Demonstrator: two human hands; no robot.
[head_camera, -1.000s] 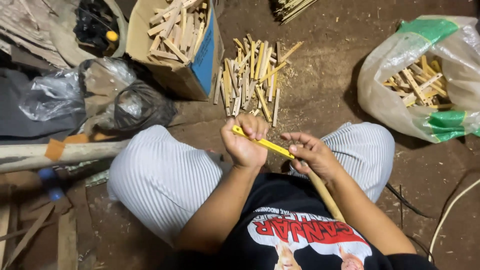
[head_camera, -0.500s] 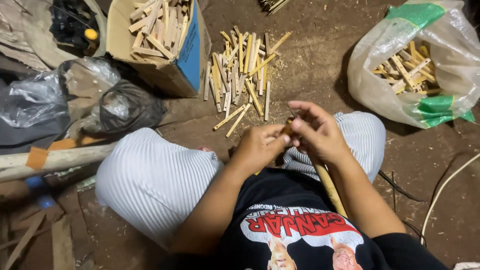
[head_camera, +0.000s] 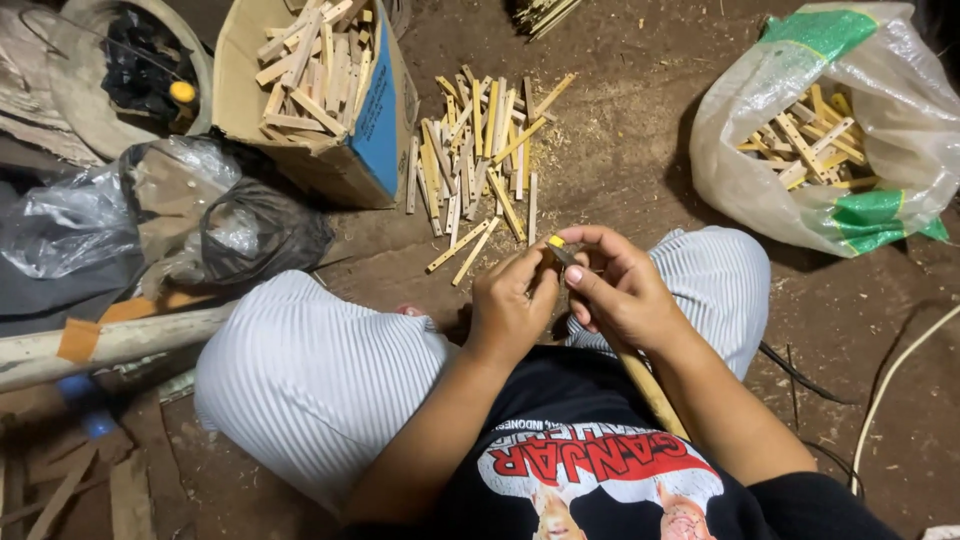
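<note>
Both hands meet over the lap, fingers pinched together on a thin tool (head_camera: 556, 246) with a yellow tip; the left hand (head_camera: 510, 305) curls round it from below, the right hand (head_camera: 620, 290) clamps it from above. A smooth, round wooden stick (head_camera: 650, 390) slants down beneath the right wrist. Ribbed white trousers (head_camera: 310, 370) cover the knees. On the packed dirt floor (head_camera: 620, 130) just ahead lies a scatter of flat, pale splints (head_camera: 480, 160). More fill a torn cardboard box (head_camera: 385, 130) on the left and a crinkled clear plastic bag (head_camera: 900, 120) on the right.
</note>
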